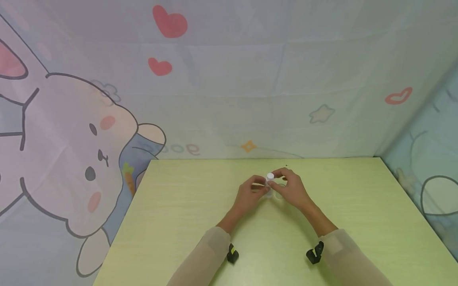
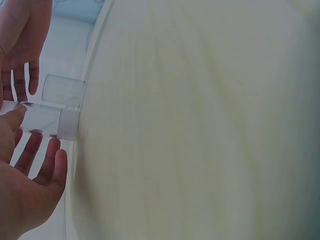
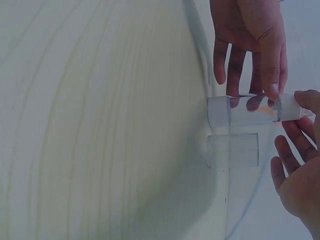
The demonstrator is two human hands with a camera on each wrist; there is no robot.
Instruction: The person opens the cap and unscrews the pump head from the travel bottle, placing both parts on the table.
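Observation:
A clear cylindrical bottle with a white base stands upright on the table. Its white top has a small nozzle-like tip, seen in the right wrist view. My left hand holds the clear body between thumb and fingers. At the white top, my right hand pinches with thumb and fingers, its other fingers spread. Right beside the bottle, on the right hand's side, a clear cylindrical cap stands on the table. In the left wrist view the bottle's white base shows, while its top is out of frame.
The light yellow-green table runs back to a printed cloth with hearts and a rabbit. Another cloth hangs at the right side. Black wrist mounts sit on both sleeves. A tiny dark speck lies behind the right hand.

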